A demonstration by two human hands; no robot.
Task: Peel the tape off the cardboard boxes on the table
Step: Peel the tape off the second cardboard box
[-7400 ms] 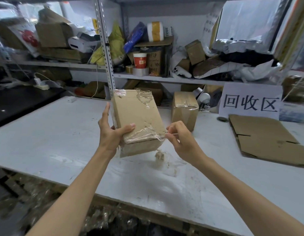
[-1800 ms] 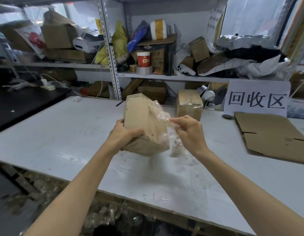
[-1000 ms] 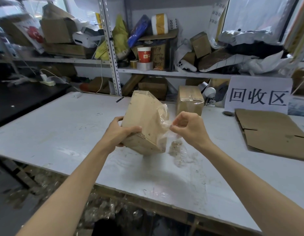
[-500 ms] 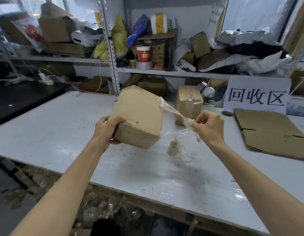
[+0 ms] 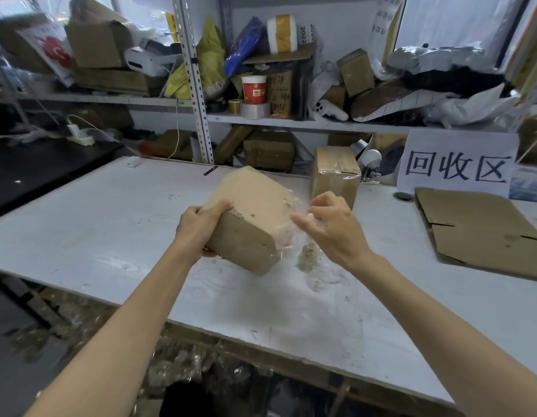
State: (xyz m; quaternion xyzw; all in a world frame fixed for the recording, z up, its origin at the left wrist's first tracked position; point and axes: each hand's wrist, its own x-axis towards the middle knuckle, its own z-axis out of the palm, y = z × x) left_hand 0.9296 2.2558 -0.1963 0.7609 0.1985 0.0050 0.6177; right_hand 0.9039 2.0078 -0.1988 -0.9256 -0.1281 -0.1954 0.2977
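While held tilted above the table [image 5: 110, 224], box 1 [image 5: 252, 212] is gripped at its left edge by the left hand [image 5: 201, 227]. The right hand [image 5: 333, 227], fingers curled, apparently pinches clear tape [image 5: 286, 236] at the box's right edge (blurred). Beyond, taped box 2 [image 5: 335, 176] stands upright.

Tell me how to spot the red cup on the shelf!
Find the grey metal shelf behind the white table. On its white board, just right of the perforated upright post, stands a red and white paper cup behind a silvery roll of tape. It is the only red, upright cup among brown cardboard boxes.
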